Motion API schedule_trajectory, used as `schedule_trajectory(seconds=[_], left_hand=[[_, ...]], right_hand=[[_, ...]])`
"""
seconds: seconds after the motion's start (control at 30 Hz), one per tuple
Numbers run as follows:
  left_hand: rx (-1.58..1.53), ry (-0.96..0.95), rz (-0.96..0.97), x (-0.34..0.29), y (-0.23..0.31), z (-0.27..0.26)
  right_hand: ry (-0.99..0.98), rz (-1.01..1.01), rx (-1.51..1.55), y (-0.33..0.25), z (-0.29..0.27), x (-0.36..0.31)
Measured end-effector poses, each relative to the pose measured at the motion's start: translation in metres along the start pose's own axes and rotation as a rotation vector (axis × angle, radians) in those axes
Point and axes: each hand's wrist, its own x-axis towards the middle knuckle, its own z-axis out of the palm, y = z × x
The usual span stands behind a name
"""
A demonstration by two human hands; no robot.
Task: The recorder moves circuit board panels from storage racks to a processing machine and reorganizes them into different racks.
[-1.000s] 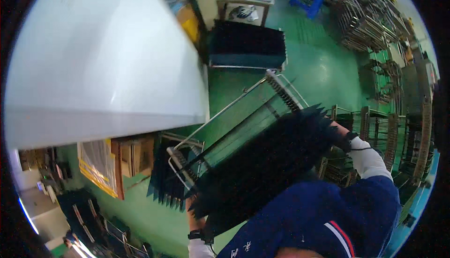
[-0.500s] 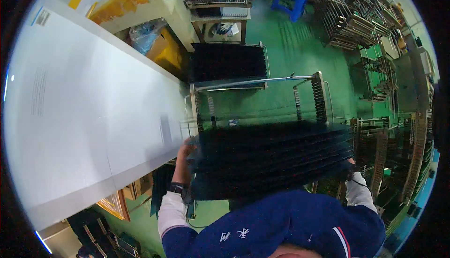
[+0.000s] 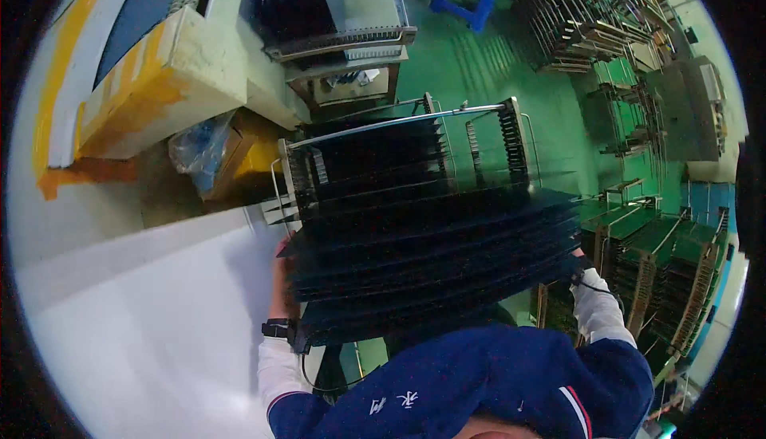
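Observation:
In front of my body is a metal rack (image 3: 367, 130) with slotted side bars and a long bar across its far end. Thin dark panels (image 3: 431, 248) stand in it, close together in rows. My left hand (image 3: 282, 249) closes round the rack's left side, its fingers partly behind the panels. At the opposite side my right hand (image 3: 579, 255) is mostly hidden by the panel edges, with the wrist and white sleeve showing. Beyond the long bar, a second batch of dark panels (image 3: 375, 156) is seen through the rack's frame.
A large white surface (image 3: 152, 319) lies on my left, with a taped white block (image 3: 167, 88) beyond it. Ahead, another rack (image 3: 343, 43) sits on a stand. Several loaded racks (image 3: 646, 255) stand at right. A blue stool (image 3: 467, 0) and stacked metal frames (image 3: 582, 24) are farther off.
The view has shifted, and I have moved forward with the rack. Its far end now overlaps the second batch of panels, which stood apart from it before. Both hands stay at its sides.

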Motion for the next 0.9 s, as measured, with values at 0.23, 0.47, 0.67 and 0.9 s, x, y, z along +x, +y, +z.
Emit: schedule_trajectory(seconds=[0.23,0.47,0.67,0.9], left_hand=[[-0.050,-0.054,-0.075,0.049,0.029,0.011],[-0.088,-0.030,-0.101,0.076,0.016,0.049],[-0.027,-0.086,-0.135,0.091,0.008,0.153],[0.069,-0.057,0.022,0.109,-0.016,0.311]], right_hand=[[0.043,0.030,0.015,-0.051,-0.019,0.014],[0.101,0.046,0.053,-0.059,-0.078,0.017],[0.140,0.031,0.097,-0.058,-0.168,0.049],[0.137,0.037,0.175,-0.029,-0.320,0.126]])
